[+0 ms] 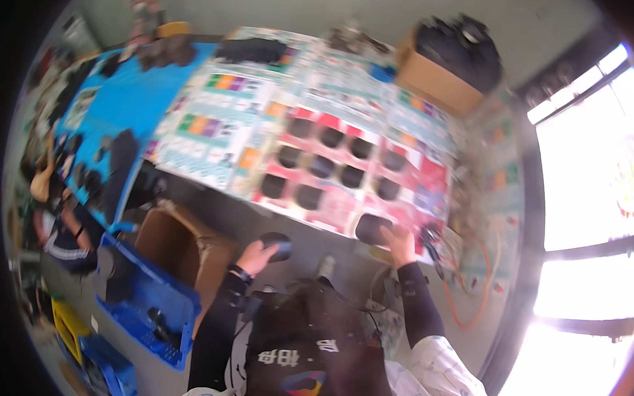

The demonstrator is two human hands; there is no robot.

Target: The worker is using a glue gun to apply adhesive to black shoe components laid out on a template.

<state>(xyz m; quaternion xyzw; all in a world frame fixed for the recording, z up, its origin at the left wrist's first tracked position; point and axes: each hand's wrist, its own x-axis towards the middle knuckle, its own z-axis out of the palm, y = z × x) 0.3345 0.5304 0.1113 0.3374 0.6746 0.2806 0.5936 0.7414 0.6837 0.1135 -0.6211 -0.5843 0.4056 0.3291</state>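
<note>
My left hand [256,257] is closed around a dark, rounded piece [276,246] in front of the table's near edge. At the table's near right corner, my right hand [400,244] grips another dark rounded piece [372,229], which lies over the red-and-white printed sheet [334,216]. Several similar dark pieces [322,166] are laid out in rows on that sheet, apart from one another. Blur hides their finer detail, and I cannot tell what they are.
Beside my right hand lie a dark tool [431,240] and an orange hose [475,316]. A cardboard box [436,75] with black bags stands at the back right. To the left are an open carton [176,242], a blue crate [146,300] and a seated person [68,235].
</note>
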